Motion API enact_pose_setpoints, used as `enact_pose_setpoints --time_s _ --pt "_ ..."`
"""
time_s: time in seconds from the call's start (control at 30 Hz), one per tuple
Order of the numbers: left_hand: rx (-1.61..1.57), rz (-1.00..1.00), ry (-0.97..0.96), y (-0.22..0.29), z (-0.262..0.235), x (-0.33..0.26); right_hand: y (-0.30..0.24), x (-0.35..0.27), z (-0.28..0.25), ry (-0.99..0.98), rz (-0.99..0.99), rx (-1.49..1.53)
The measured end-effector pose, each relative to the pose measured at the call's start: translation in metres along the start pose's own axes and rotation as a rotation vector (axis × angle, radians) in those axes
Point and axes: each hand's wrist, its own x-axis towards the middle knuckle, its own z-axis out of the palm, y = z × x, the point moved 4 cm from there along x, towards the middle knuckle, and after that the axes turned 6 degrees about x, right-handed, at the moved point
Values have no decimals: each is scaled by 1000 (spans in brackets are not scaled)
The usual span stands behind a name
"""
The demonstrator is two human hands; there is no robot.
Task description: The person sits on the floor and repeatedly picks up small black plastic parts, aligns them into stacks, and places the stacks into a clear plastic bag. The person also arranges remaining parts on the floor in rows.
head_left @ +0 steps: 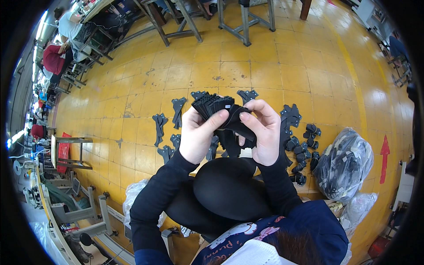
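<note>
In my left hand [197, 138] is a thick stack of black fabric pieces [212, 106], fanned at its upper edge, with the thumb pressed on top. My right hand [266, 134] pinches a curved black fabric piece [240, 115] at the stack's right side, thumb and fingers closed on it. A small pale mark shows on the stack near my left thumb. Both hands are raised above my knees. Beyond them, black cut pieces [178, 111] lie in small piles on the floor, some partly hidden by my hands.
Rolled black bundles [302, 152] lie to the right, beside a clear plastic bag [345, 164] full of dark pieces. Metal-legged stools [245, 24] stand ahead. At left are a small bench [70, 152] and metal machine frames [95, 216]. People [70, 26] sit working at far left.
</note>
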Motion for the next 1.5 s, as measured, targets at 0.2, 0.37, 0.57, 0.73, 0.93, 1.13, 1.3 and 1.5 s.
enact_pose_setpoints --time_s 0.2,0.37,0.57,0.73,0.93,1.13,1.3,1.5 --pt "-114 -19 40 -1 -3 1 -1 1 4 -61 -30 107" --pt "29 -9 18 0 -1 0 0 2 3 -6 -36 -76" --pt "-103 -50 -21 -3 0 -2 2 0 3 68 -40 -12" --pt "-206 -36 -43 1 2 1 -1 1 0 -108 -152 34" --pt "-60 0 -41 -3 -1 0 -3 1 5 -70 -47 132" --pt "84 40 -62 -4 -1 1 0 1 3 -24 66 26" --pt "-77 8 -89 -1 0 1 1 1 2 7 9 31" --pt "-134 -33 -60 -6 -2 3 0 4 -8 31 -132 -7"
